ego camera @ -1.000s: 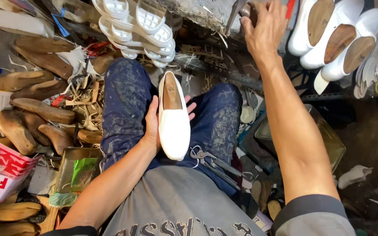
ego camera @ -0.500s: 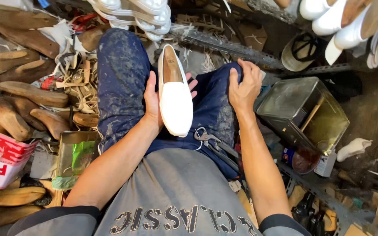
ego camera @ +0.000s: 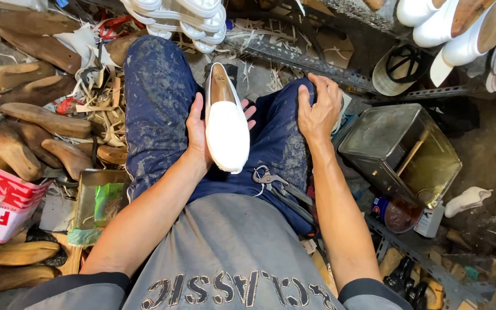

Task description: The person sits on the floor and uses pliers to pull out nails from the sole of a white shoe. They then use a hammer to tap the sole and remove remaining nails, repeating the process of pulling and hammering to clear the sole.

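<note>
Head camera, looking down at a seated person's lap. The left hand [ego camera: 199, 135] cups a white slip-on shoe [ego camera: 225, 123] from underneath, thumb along the shoe's left edge and fingertips [ego camera: 250, 109] showing past its right edge. The shoe lies lengthwise between the thighs, toe toward the body, its tan insole open toward the knees. Its upper is plain, smooth white with a rounded toe. The right hand [ego camera: 318, 109] rests flat on the right knee, fingers loosely spread and holding nothing. Metal pliers [ego camera: 271, 179] lie on the lap just below the shoe's toe. Wooden shoe lasts [ego camera: 35, 123] crowd the floor on the left; a square metal tin [ego camera: 403, 152] stands on the right.
</note>
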